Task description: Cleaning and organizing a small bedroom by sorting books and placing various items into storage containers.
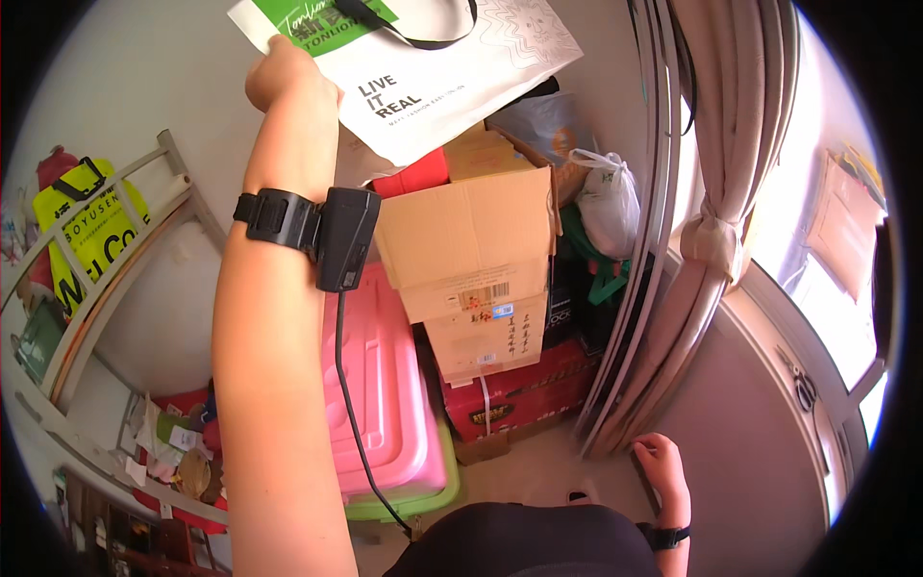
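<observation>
My left arm stretches up and forward, a black strapped device on its wrist. At its end my left hand (281, 79) is closed on the lower left edge of a white paper shopping bag (452, 91) with a green panel and black ribbon handles. The bag is tilted above an open cardboard box (466, 226), which holds a red item (413, 176) and a smaller carton (481, 154). Low at the right, my right hand (663, 466) hangs by the curtain's lower end, fingers loosely bent, with nothing seen in it.
The open box stands on another carton (486, 337) and a red box (519, 399). Left of them is a pink lidded storage bin (385, 385). A tied white plastic bag (608, 207) sits to the right, near the curtain (716, 240) and window. A metal bed frame (173, 159) lies left.
</observation>
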Tool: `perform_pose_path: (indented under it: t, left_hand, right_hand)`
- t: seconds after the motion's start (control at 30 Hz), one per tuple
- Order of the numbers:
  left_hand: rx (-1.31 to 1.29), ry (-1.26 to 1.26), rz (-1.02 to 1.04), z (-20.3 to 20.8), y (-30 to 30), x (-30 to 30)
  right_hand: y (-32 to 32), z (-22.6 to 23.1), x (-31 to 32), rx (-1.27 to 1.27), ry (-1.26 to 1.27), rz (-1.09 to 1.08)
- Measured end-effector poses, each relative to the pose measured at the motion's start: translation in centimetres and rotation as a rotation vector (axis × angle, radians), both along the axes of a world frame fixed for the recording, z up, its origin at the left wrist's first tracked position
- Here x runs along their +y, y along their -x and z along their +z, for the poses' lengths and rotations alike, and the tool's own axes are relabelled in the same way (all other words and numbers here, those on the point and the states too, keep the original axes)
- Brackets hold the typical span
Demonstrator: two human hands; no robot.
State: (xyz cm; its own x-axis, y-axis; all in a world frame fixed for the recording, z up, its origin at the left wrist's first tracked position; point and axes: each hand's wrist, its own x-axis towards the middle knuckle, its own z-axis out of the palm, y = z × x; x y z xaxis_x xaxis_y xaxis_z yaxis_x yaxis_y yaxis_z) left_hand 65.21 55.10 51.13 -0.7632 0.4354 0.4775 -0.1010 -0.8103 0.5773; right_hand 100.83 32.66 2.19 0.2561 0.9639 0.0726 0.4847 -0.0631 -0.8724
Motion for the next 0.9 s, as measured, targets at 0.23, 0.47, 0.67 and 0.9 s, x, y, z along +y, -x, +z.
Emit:
perform_pose_path:
  t: [0.23,0.47,0.67,0.9]
  left_hand:
    - [-0.196,0.207,0.116,1.4,-5.1,5.1]
    - [0.251,0.309,0.544,-4.4,-14.7,12.3]
    - [0.759,0.144,0.806,-9.6,-15.9,13.7]
    - [0.857,0.186,0.431,-11.1,-15.9,4.1]
  right_hand:
    - [-6.7,2.0,6.7,-0.012,-0.005,0.121]
    - [-13.5,0.5,11.0,0.005,0.004,0.243]
    - [-15.0,-1.3,12.9,0.090,0.026,0.331]
    - [-12.3,-2.1,15.2,0.012,0.077,0.558]
